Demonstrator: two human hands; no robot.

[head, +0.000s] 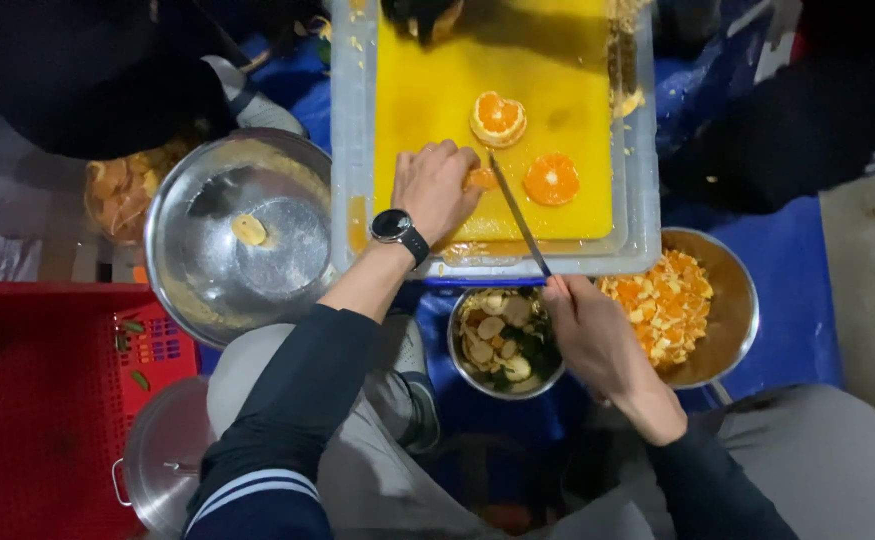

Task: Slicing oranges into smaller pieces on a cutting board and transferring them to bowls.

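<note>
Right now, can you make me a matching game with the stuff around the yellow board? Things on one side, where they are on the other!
Things:
1. knife
2. orange halves
3. chopped orange pieces
4. single peel slice

Places:
A. in the big steel bowl on the left
B. lying cut side up on the yellow cutting board
C. in the right hand
D. in the brown bowl on the right

Pairs: 1-C, 2-B, 3-D, 4-A

The left hand presses an orange piece against the board.

Big steel bowl [242, 235] left, red crate [37, 400], pot lid [162, 455], perhaps peels in small bowl [505, 345].
</note>
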